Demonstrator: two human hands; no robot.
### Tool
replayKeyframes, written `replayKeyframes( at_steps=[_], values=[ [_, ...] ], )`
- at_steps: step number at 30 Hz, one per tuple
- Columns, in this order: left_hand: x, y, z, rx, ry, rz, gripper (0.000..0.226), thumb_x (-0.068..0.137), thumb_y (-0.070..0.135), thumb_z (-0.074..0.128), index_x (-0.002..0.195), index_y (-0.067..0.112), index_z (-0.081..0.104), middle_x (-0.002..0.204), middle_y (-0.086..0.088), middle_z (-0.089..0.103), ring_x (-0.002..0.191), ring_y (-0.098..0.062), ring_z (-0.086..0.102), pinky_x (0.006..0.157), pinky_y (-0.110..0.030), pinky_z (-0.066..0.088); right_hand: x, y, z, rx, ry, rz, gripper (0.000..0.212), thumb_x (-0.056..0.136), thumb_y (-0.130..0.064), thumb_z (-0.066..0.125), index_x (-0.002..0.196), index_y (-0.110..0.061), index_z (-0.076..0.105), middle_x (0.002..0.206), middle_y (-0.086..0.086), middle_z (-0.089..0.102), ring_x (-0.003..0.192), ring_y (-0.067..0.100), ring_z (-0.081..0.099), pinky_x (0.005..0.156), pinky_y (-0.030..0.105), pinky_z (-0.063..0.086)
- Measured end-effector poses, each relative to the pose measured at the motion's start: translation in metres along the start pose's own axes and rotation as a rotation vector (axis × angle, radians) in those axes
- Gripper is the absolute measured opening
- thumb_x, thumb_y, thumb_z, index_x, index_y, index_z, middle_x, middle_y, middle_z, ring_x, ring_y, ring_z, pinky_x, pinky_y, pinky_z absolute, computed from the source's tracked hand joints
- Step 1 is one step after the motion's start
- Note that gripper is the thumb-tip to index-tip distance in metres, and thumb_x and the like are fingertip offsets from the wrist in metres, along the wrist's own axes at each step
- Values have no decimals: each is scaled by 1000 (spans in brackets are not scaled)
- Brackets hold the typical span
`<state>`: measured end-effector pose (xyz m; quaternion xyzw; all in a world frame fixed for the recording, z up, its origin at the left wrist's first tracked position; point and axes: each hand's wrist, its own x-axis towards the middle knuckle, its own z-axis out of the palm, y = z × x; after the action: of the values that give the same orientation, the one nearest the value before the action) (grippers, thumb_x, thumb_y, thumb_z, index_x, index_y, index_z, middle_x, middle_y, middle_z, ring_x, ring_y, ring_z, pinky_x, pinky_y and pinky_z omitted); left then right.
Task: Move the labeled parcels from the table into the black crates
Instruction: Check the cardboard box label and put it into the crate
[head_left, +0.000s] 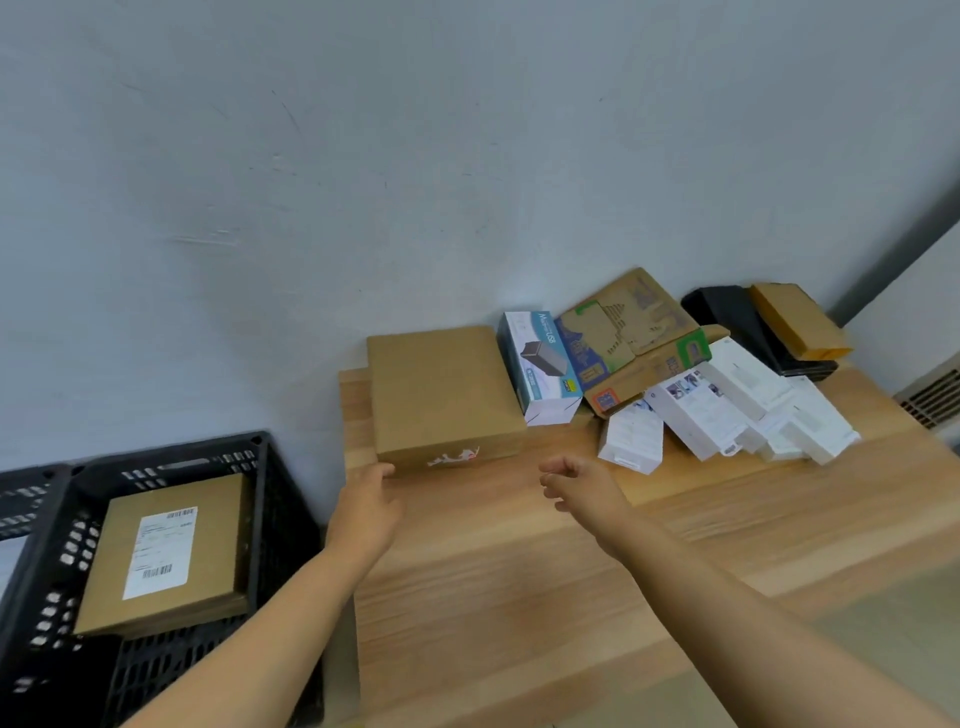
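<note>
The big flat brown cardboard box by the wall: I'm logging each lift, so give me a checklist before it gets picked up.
1. Left hand at big flat brown cardboard box: ok, fingertips at its near left corner.
2. Right hand on box: not ok, short of it, holding nothing.
3. Box top free: ok.
4. Room in black plastic crate: cannot tell; labelled brown parcel lies inside.
5. Shipping label on box: cannot tell.
</note>
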<state>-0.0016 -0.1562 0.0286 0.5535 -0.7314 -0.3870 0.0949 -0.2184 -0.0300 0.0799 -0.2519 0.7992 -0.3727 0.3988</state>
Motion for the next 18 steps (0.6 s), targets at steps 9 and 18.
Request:
replayKeyframes(
  at_steps=[9, 18],
  values=[
    [73, 8, -3, -52, -19, -55, 44, 86, 10, 56, 128, 16, 47, 115, -1, 57, 91, -16, 54, 68, -28, 47, 77, -25, 16, -123, -96, 19, 13, 92, -4, 52, 95, -16, 57, 84, -6, 53, 73, 3, 49, 52, 4, 38],
    [81, 29, -10, -235, 21, -126, 42, 92, 10, 52, 132, 18, 40, 110, -1, 53, 95, -22, 54, 72, -29, 39, 103, -23, 29, -82, -152, -7, 41, 91, -3, 53, 129, -13, 42, 112, -1, 56, 89, 6, 50, 66, 13, 39]
  ],
)
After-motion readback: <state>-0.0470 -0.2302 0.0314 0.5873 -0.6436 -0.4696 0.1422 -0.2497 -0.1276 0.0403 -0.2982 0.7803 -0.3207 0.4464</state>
